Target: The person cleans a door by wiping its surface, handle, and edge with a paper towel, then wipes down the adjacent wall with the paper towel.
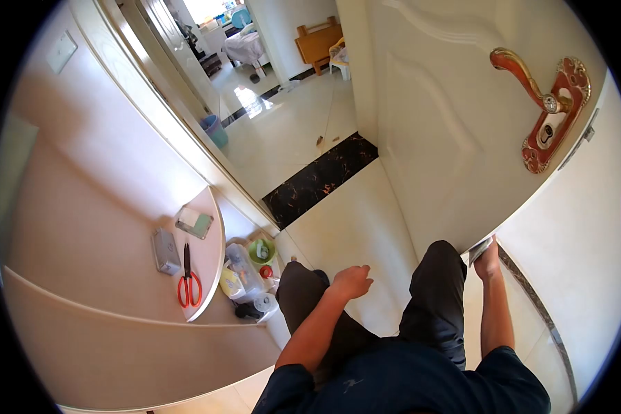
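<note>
Above the floor between my knees is my left hand (352, 281), its fingers curled in and nothing visible in them. My right hand (488, 259) is low beside my right knee, at the bottom of the white door (435, 138). Its fingers are closed on a grey-white cloth (481, 249), partly hidden by the hand and held against the door's edge. The door stands open and carries a red and gold handle (531, 83) high on its face.
A curved shelf (210, 276) at left bears red-handled scissors (189, 279), a grey box (165, 252) and a green-white pad (195, 222). Below it stand a green cup (261, 251) and clear plastic containers (244, 270). A black threshold (321, 179) crosses the doorway.
</note>
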Tool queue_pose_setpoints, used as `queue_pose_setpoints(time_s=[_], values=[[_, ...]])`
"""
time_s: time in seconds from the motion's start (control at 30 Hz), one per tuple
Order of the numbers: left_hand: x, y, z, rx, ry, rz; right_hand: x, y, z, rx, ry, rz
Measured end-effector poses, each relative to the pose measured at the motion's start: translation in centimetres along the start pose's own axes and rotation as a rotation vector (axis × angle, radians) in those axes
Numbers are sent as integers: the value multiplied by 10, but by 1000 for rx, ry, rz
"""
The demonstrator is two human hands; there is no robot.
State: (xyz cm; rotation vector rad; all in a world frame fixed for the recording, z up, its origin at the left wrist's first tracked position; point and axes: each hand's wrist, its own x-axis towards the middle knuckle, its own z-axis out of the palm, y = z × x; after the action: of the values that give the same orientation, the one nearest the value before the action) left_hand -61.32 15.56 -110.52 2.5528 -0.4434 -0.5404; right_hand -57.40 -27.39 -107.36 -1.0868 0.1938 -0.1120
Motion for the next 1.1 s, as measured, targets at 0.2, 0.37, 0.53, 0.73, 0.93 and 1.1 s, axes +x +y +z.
queue_pose_setpoints(time_s=[0.2, 0.37, 0.53, 0.73, 0.93, 1.1], values=[[2, 6, -6, 12, -28, -12, -18, -116, 62, 226, -221, -59], [3, 2, -6, 1, -32, -12, -12, -115, 60, 247, -174, -115], [2, 6, -7, 5, -58, -22, 27, -11, -25, 266, -19, 59], [2, 2, -1, -7, -38, -14, 21, -52, 12, 104, 73, -47], [0, 7, -10, -2, -36, -20, 37, -28, -13, 156, 87, -92], [-1, 12, -14, -28, -40, -26, 19, 19, -8, 30, 111, 165]])
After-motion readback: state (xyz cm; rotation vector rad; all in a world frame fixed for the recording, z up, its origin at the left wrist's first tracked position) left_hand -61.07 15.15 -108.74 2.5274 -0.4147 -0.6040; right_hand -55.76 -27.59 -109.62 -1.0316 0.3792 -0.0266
